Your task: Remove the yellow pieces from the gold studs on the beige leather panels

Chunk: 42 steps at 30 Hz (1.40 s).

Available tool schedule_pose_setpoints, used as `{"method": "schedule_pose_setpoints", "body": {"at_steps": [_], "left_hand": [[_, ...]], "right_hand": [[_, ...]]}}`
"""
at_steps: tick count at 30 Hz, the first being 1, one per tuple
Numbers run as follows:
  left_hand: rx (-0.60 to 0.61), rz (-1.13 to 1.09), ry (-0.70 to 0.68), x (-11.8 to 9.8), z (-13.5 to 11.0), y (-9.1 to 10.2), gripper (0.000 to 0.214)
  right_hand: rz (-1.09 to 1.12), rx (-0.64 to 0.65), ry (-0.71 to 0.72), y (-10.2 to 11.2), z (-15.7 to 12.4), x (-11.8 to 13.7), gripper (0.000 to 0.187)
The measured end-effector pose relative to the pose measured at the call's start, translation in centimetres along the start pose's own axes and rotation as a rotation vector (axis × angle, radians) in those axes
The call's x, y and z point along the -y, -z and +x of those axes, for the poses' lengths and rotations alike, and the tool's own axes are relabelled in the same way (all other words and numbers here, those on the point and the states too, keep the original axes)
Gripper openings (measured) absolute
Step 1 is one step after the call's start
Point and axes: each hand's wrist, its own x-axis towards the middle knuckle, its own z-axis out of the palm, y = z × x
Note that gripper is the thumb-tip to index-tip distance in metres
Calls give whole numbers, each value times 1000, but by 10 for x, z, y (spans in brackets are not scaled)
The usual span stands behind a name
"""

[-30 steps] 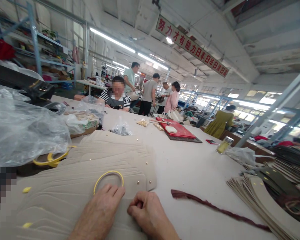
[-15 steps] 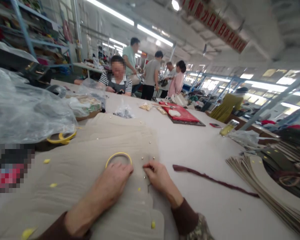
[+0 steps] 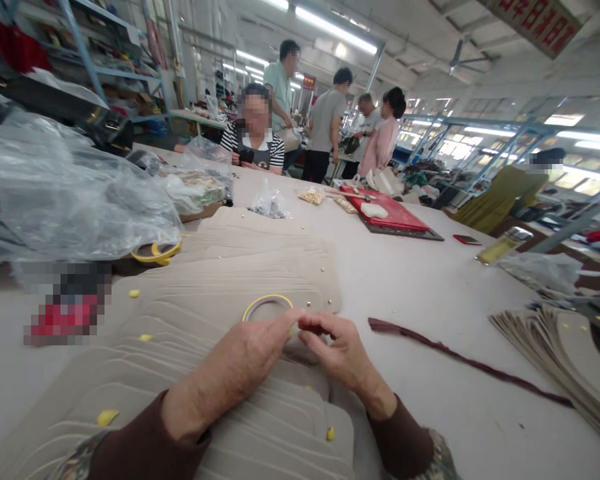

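Observation:
My left hand [image 3: 253, 347] is closed on a roll of yellow-edged tape [image 3: 267, 300], whose ring shows above the knuckles. Against its fingertips come the fingers of my right hand [image 3: 337, 347], curled with the thumb below; whatever they pinch is too small or hidden to make out. Both hands are over a spread of overlapping beige fabric-like pieces [image 3: 180, 347]. Small yellow tabs [image 3: 107, 417] and small metal studs [image 3: 309, 304] dot these pieces.
A dark brown strip [image 3: 445, 350] lies to the right, near stacked beige pieces [image 3: 545, 340]. Clear plastic bags [image 3: 75, 193] and another yellow tape roll [image 3: 157, 252] are at left. A red board [image 3: 395, 210] and a bottle [image 3: 505, 245] stand farther back. A person [image 3: 255, 137] sits across the table.
My view has turned left, so the scene sits farther right. My right hand has come up against my left fingertips; before, the two were apart over the pieces.

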Motion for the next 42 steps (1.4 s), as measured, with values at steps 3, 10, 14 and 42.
{"method": "schedule_pose_setpoints", "body": {"at_steps": [3,10,14,42], "left_hand": [[40,53,44,-4,0,0,36],[97,113,114,-11,1,-1,19],[72,63,109,-12,2,0,18],[251,329,216,-22,6,0,18]], "right_hand": [[-60,4,105,-5,-1,6,16],[-284,-63,294,-13,-3,2,16],[-410,-122,334,-17,-5,0,19],[144,222,-653,15,-13,-20,14]]}}
